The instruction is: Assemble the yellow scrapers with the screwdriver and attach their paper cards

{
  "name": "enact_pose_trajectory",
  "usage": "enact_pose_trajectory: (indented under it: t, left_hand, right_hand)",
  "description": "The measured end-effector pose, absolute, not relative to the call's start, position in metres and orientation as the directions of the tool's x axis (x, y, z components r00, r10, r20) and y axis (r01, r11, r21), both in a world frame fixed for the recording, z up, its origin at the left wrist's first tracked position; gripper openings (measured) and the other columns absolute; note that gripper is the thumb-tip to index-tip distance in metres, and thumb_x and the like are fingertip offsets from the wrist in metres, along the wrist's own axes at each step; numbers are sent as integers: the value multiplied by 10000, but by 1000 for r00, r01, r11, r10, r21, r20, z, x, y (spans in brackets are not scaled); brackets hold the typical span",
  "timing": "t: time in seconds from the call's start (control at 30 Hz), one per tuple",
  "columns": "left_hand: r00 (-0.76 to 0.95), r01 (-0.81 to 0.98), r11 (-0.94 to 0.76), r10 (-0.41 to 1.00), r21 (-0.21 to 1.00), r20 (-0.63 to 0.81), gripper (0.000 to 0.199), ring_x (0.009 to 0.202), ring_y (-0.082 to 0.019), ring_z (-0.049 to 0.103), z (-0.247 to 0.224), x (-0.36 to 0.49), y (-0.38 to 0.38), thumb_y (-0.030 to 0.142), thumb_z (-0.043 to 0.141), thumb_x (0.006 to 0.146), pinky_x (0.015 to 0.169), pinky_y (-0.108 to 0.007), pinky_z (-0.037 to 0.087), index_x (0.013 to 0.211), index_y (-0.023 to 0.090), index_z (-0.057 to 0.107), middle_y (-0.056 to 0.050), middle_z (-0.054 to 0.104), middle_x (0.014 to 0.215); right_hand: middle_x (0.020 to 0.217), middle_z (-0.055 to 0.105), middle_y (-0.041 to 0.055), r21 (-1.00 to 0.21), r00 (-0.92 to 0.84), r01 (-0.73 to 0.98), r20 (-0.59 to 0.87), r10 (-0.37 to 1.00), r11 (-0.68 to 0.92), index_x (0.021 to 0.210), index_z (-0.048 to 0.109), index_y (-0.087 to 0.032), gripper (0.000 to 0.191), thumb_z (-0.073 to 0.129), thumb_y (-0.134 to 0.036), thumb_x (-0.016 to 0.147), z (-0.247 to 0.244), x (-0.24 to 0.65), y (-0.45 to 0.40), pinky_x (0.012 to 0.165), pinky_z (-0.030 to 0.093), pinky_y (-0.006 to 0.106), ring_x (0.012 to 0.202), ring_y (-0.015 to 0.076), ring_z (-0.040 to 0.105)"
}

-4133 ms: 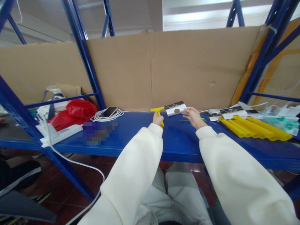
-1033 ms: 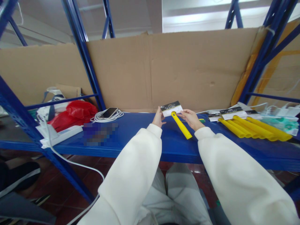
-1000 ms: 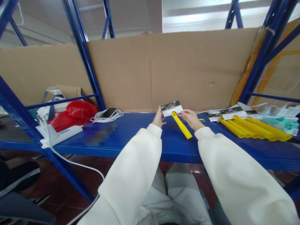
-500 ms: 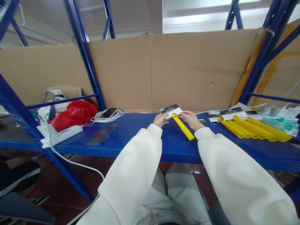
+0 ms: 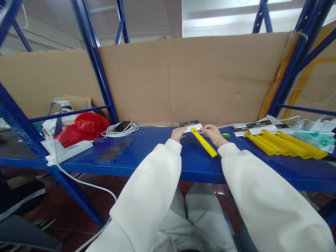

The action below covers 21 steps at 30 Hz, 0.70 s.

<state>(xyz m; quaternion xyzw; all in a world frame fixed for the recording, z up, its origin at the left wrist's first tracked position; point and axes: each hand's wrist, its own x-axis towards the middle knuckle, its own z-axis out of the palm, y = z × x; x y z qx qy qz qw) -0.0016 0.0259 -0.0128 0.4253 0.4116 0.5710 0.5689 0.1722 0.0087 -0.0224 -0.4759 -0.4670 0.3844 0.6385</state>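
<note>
A black and white card (image 5: 190, 125) is held between my two hands over the blue shelf. My left hand (image 5: 179, 133) pinches its left edge, and my right hand (image 5: 213, 134) grips its right edge. From the card's lower side a yellow handle (image 5: 204, 142) slants down to the right across the shelf surface. Several more yellow handles (image 5: 285, 145) lie side by side at the right, with similar cards (image 5: 261, 127) at their upper ends. Partly behind my right hand is a small green and yellow object (image 5: 226, 135).
On the blue shelf (image 5: 157, 164), a phone (image 5: 122, 126) rests on a coiled white cable (image 5: 110, 131). Further left are a red bag (image 5: 86, 126) and a white power strip (image 5: 76, 149). Cardboard (image 5: 136, 84) stands along the back. A person's leg (image 5: 23, 194) shows at lower left.
The card has tilted flatter and dropped slightly, and the yellow handle's upper end has shifted a little left. My hands have barely moved and still hold the card.
</note>
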Motion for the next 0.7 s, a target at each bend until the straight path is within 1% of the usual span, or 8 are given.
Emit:
enact_pose_trajectory:
  t: [0.17, 0.3, 0.4, 0.53, 0.63, 0.7]
  left_hand:
    - [-67, -334, -70, 996, 940, 50, 171, 905, -231, 700, -16, 1, 31, 63, 751, 666, 835, -334, 564, 573, 141, 630, -45, 672, 621]
    - [-109, -317, -107, 991, 943, 75, 191, 909, -250, 707, -17, 3, 33, 22, 736, 655, 868, -366, 561, 559, 133, 614, -46, 670, 616]
    - [-102, -313, -96, 992, 945, 67, 198, 923, -255, 709, -17, 4, 32, 6, 713, 674, 885, -380, 566, 572, 131, 598, -47, 666, 619]
    - [-94, -337, -72, 995, 939, 43, 186, 929, -234, 711, -14, 5, 27, -5, 647, 744, 880, -365, 582, 626, 128, 590, -38, 645, 618]
    - [-77, -349, -54, 997, 936, 29, 161, 934, -230, 708, -12, 5, 23, -10, 630, 762, 866, -372, 593, 675, 121, 595, -46, 653, 657]
    - [-67, -352, -43, 998, 935, 20, 143, 951, -237, 703, -11, 4, 22, -10, 645, 750, 861, -380, 597, 706, 119, 602, -59, 671, 706]
  right_hand:
    - [627, 672, 1, -967, 261, -26, 237, 936, 252, 626, 596, -193, 213, 779, -109, 696, -21, 171, 7, 745, 576, 259, 704, 151, 712]
    - [691, 706, 16, -962, 164, -38, 261, 951, 271, 675, 648, -183, 154, 792, -128, 671, -22, 170, 7, 770, 572, 258, 693, 128, 697]
    - [721, 716, 10, -956, 72, -5, 291, 954, 292, 706, 669, -184, 182, 828, -179, 619, -25, 169, 9, 759, 569, 265, 693, 128, 680]
    - [720, 708, -4, -954, 79, 86, 294, 953, 288, 725, 678, -177, 234, 848, -232, 575, -28, 169, 9, 731, 555, 262, 667, 119, 646]
    - [729, 707, -6, -952, 17, 113, 288, 958, 284, 759, 683, -172, 275, 857, -238, 557, -26, 167, 5, 721, 548, 256, 657, 112, 638]
    - [747, 709, -5, -955, -49, 105, 275, 960, 278, 794, 682, -170, 321, 864, -208, 533, -26, 166, 2, 709, 548, 249, 664, 112, 648]
